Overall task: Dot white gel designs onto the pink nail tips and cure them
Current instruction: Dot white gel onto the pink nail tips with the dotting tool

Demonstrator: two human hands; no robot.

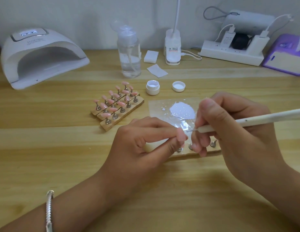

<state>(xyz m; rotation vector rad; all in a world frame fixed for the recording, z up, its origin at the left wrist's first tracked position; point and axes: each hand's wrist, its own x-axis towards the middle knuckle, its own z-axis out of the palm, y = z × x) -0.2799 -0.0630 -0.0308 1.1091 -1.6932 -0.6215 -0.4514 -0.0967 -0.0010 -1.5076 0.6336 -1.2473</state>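
Pale wood grain runs across the surface, with a white wall behind it. Near the front edge the left hand pinches a single pink nail tip between thumb and curled forefinger, glossy side up. The right hand grips a white dotting tool like a pen, its thin metal end pointing left at the tip. The small ball seems to sit just beside the tip's upper edge, though I cannot tell whether it touches.

Under both hands lies a wooden stand with bare metal holders, partly hidden by the fingers. Just behind the hands a clear palette sheet carries a spread patch of white gel. Behind that sheet stand an open gel pot and, a little apart to its right, its lid turned upside down. To the left of the sheet, three more stands lie side by side, each filled with pink tips on holders.

At the far left a white curing lamp faces forward with its display lit. Along the wall are a clear pump bottle, white wipes and a power strip. A silver bracelet circles the left wrist.
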